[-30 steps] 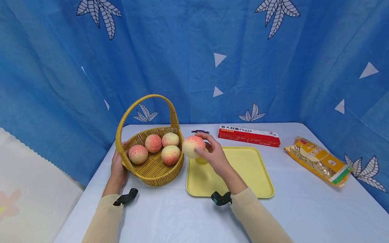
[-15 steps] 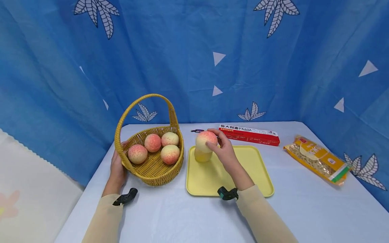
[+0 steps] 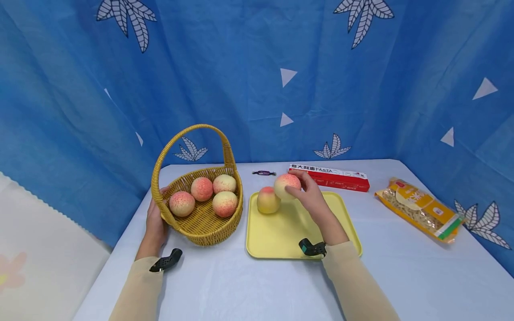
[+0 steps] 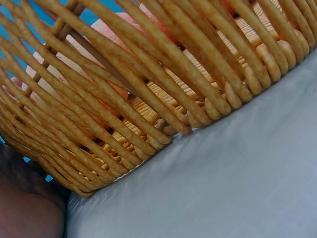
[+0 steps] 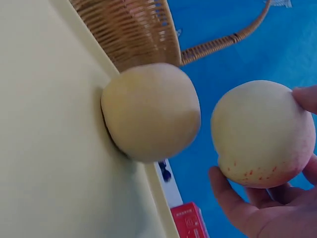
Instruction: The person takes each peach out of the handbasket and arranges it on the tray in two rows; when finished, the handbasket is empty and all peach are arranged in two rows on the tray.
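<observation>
My right hand [image 3: 313,198] pinches a pink-and-cream peach [image 3: 287,186] between thumb and fingers, just above the yellow tray [image 3: 297,243]. A second peach [image 3: 267,201] rests on that tray near its back left corner; in the right wrist view this resting peach [image 5: 151,111] stands apart from the held peach [image 5: 262,134]. My left hand [image 3: 155,220] holds the left side of the wicker basket [image 3: 209,236], fingertips at its rim; part of this hand is hidden behind the wicker. Several peaches [image 3: 202,189] lie inside the basket. Close wicker wall [image 4: 163,74] fills much of the left wrist view.
A red pasta box [image 3: 333,179] lies behind the tray. To the right is an orange bag of pasta [image 3: 419,211]. A small dark wrapped candy [image 3: 263,173] sits at the back. Blue curtain [image 3: 249,80] hangs behind the white table [image 3: 233,285].
My right hand has carried its peach rightward from beside the basket, past the peach on the tray, uncovering that one. The left hand and basket have stayed put.
</observation>
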A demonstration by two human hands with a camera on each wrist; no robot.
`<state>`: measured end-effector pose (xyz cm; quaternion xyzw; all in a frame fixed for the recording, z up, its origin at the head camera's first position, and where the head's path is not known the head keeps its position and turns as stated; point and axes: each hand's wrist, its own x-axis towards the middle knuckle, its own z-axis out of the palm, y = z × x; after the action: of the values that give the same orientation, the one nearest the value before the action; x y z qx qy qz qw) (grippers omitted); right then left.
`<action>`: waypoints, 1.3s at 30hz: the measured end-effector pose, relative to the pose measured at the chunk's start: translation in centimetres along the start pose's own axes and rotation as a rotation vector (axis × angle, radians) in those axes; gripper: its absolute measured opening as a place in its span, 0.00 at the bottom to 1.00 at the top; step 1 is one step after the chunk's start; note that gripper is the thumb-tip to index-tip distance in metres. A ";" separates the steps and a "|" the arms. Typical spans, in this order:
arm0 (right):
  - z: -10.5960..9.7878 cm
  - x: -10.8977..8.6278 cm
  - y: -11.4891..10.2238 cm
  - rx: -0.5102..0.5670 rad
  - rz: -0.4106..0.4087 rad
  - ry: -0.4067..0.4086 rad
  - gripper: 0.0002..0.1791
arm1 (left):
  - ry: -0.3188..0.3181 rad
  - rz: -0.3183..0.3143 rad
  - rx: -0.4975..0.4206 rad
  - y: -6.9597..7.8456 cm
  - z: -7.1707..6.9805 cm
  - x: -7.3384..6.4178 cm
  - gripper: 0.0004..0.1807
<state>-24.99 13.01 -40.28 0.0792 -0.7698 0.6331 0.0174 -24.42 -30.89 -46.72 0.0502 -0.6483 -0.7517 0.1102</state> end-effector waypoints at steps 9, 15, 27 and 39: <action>-1.8 0.2 1.4 -0.082 0.042 -0.051 0.31 | -0.005 0.004 -0.016 0.0 -0.1 -0.1 0.23; -2.8 0.2 2.6 -0.121 0.053 -0.071 0.30 | -0.011 0.004 -0.019 -0.1 0.0 -0.2 0.23; -3.3 0.4 4.1 -0.167 0.079 -0.080 0.30 | 0.014 -0.016 -0.016 0.0 0.0 -0.3 0.23; -3.6 0.4 4.4 -0.179 0.128 -0.101 0.33 | 0.000 0.010 -0.015 -0.1 0.1 -0.3 0.23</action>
<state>-26.26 17.30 -43.82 0.0601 -0.8266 0.5569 -0.0550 -24.20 -30.75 -46.79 0.0461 -0.6429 -0.7560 0.1142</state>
